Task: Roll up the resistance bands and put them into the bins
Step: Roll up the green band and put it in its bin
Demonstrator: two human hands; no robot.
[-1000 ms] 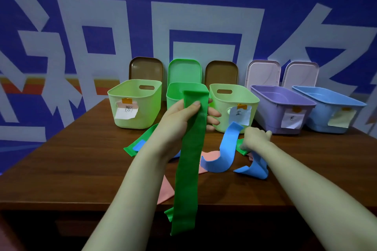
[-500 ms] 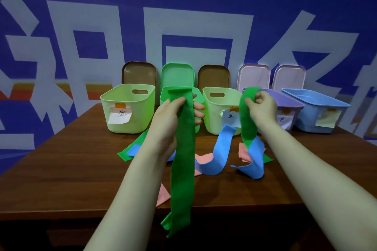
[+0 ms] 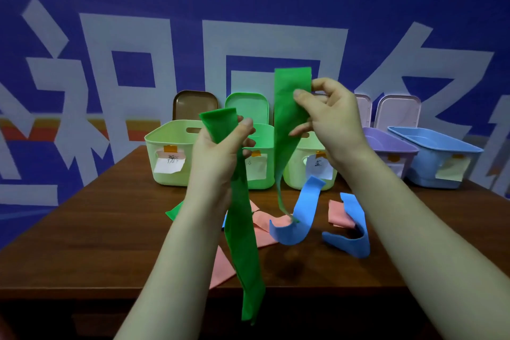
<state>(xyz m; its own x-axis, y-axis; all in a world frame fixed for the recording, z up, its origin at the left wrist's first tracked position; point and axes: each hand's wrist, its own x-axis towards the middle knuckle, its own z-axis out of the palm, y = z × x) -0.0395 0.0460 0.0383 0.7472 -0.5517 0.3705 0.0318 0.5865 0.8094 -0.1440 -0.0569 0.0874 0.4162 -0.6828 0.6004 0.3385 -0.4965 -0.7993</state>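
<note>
The left hand's (image 3: 220, 154) thumb and fingers (image 3: 245, 125) are curled tight round the top end of a long green band (image 3: 242, 229). It is a flat, matte, rubbery strip that hangs in front of the green bin (image 3: 259, 174) and on past the near edge of the brown wooden table (image 3: 96, 229). The right hand (image 3: 334, 121), up and to the right of that bin, pinches a second green band (image 3: 289, 130) between thumb and curled fingers. This band's top stands above the hand, and its thin tail dangles to just in front of the bin.

In front of the bin and to its right lie curled blue bands (image 3: 300, 218) among flat pink bands (image 3: 265, 226).

The green bin is a rounded plastic tub with a taped paper label. Pale green bins (image 3: 171, 171) flank it, and a purple bin (image 3: 392, 149) and a blue bin (image 3: 430, 163) stand farther right. Their contents cannot be told.
</note>
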